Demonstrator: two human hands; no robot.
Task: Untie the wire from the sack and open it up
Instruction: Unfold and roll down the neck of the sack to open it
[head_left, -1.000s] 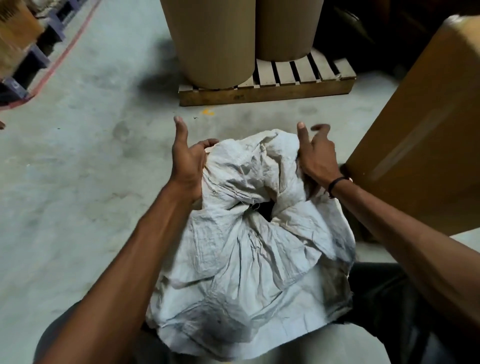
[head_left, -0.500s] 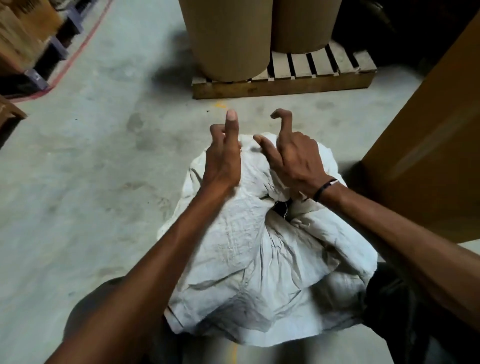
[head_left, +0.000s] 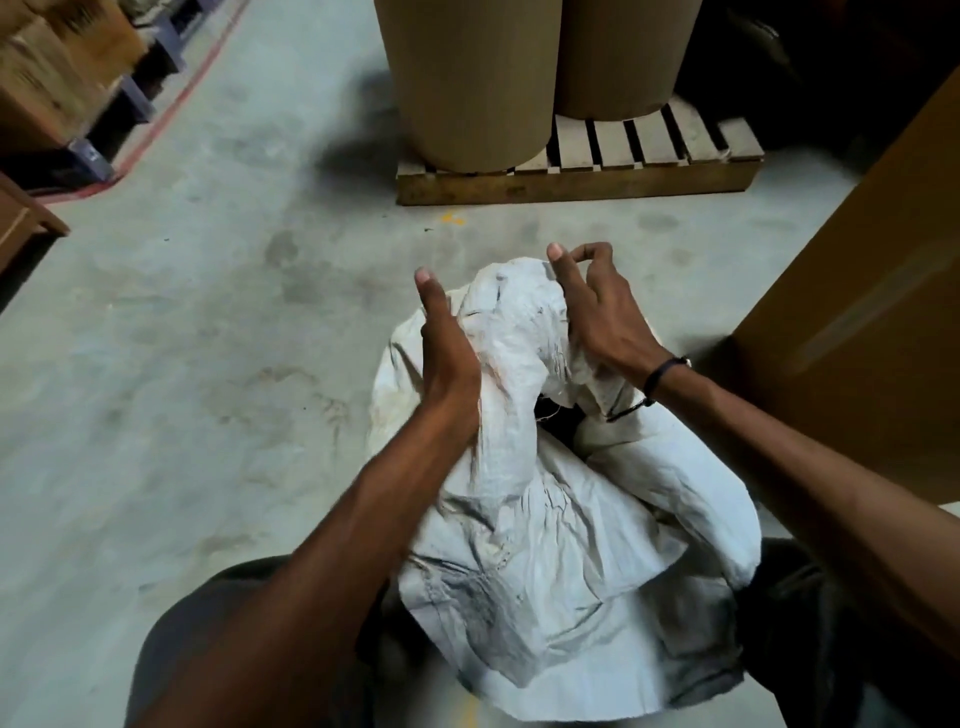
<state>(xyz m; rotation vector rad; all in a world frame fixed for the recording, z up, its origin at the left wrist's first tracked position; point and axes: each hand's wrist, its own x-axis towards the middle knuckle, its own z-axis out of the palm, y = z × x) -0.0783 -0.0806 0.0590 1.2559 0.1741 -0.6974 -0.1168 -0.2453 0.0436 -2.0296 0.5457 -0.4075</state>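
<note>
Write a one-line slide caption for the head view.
Both hands, left hand and right hand, grasp the bunched top of a white sack on the floor.

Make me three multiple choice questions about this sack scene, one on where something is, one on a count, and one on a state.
1. Where do the cardboard drums stand?
A. On the wooden pallet
B. On the bare floor
C. On the sack

2. How many drums are on the pallet?
A. One
B. Two
C. Four

3. What is the state of the sack?
A. Lying flat and folded
B. Tied fully closed
C. Partly open, both hands on its top cloth

Answers:
1. A, since their bases sit on the pallet slats.
2. B, since two drums stand side by side.
3. C, since a dark gap shows at the mouth between the left hand and right hand, which hold the bunched cloth.
</note>
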